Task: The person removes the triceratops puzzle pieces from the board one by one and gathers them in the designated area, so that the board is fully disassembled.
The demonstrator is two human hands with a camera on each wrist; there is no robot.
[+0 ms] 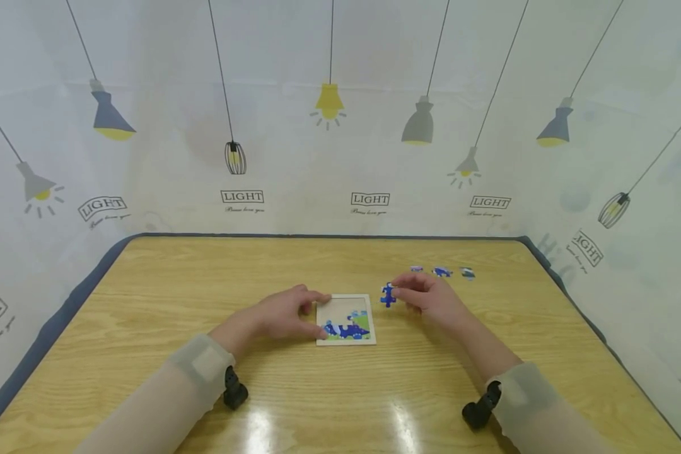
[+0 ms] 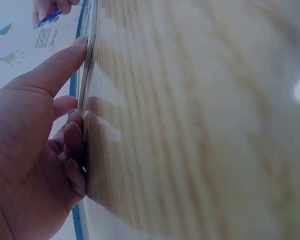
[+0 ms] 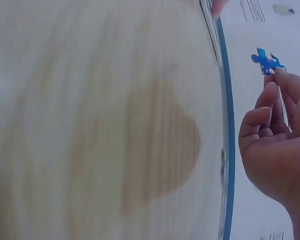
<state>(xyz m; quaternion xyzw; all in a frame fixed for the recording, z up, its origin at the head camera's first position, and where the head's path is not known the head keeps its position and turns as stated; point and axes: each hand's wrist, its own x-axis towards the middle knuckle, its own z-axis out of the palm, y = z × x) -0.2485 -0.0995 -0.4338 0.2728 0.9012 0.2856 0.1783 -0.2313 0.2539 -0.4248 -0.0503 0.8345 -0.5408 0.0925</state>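
In the head view, a square puzzle tray with a pale rim lies flat on the table. Joined blue and green puzzle pieces fill its lower part and right side; the upper left shows bare backing. My left hand rests at the tray's left side, index finger on the upper left corner and thumb on the lower left. Just right of the tray, my right hand pinches a blue puzzle piece between thumb and fingertips. The right wrist view shows this piece raised above the tabletop.
Behind the right hand lie three loose puzzle pieces in a row: a left one, a blue middle one and a right one. The wooden table meets a white lamp-printed curtain at its back and sides.
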